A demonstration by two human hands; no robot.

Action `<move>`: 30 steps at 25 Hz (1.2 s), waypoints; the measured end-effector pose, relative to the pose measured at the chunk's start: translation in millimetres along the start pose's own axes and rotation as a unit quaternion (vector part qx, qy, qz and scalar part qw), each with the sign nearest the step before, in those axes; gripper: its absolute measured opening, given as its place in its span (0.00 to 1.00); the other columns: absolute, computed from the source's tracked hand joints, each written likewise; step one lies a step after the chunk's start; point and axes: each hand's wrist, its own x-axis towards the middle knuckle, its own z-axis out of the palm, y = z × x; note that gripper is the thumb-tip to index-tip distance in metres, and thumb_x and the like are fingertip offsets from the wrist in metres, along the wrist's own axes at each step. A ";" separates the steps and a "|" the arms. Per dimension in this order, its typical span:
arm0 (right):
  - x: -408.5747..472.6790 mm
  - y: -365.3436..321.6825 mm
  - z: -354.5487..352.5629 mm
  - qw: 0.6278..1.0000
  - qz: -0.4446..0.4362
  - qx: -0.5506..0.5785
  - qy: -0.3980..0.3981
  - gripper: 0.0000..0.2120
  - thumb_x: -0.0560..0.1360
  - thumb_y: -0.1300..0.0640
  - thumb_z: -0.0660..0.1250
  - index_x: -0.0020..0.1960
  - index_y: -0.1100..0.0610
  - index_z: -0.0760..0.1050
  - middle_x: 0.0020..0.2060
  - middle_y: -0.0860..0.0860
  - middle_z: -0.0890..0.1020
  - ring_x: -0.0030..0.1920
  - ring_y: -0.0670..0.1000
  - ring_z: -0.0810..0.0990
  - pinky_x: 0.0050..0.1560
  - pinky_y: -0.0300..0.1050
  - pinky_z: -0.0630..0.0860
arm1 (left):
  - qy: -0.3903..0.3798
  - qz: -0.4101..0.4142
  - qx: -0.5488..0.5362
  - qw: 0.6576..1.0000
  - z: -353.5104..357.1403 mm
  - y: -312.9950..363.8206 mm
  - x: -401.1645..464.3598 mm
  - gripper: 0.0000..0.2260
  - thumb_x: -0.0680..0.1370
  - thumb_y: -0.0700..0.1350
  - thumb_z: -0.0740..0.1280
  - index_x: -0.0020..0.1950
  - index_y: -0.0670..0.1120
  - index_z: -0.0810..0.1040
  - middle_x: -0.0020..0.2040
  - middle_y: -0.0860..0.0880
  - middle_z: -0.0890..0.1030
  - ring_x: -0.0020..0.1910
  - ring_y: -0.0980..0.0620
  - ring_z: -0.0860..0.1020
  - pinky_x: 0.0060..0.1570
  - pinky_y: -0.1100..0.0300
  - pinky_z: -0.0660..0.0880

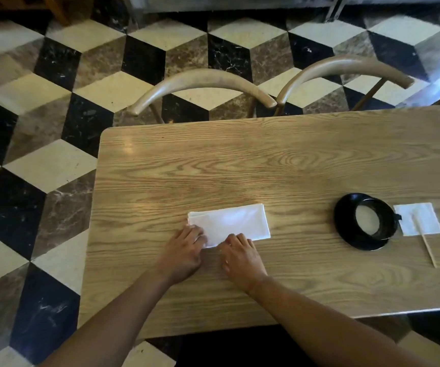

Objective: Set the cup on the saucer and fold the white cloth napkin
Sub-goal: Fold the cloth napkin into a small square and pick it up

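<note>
Folded napkin [229, 223], long axis left-right

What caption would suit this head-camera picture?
Both hands, left and right, work the near edge of the folded white napkin; black cup sits on its saucer.

Single view only, head-worn cam, wide-angle, looking fwd and steeply down from above the near edge of the wooden table [293, 160]; no 2nd view, so no overlap to report. Close range: both forearms enter from bottom of frame, tabletop fills centre and right, two chair backs [203, 83] and the chequered floor [54, 75] beyond show toward top and left.
</note>
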 end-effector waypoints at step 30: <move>-93.3 75.5 -8.5 0.982 -0.044 0.161 0.091 0.10 0.75 0.52 0.68 0.55 0.51 0.75 0.65 0.53 0.78 0.65 0.52 0.78 0.57 0.45 0.80 | 0.034 0.114 -0.063 0.991 24.9 75.6 -5.7 0.12 0.81 0.45 0.62 0.63 0.46 0.77 0.66 0.43 0.79 0.70 0.43 0.75 0.67 0.48 0.75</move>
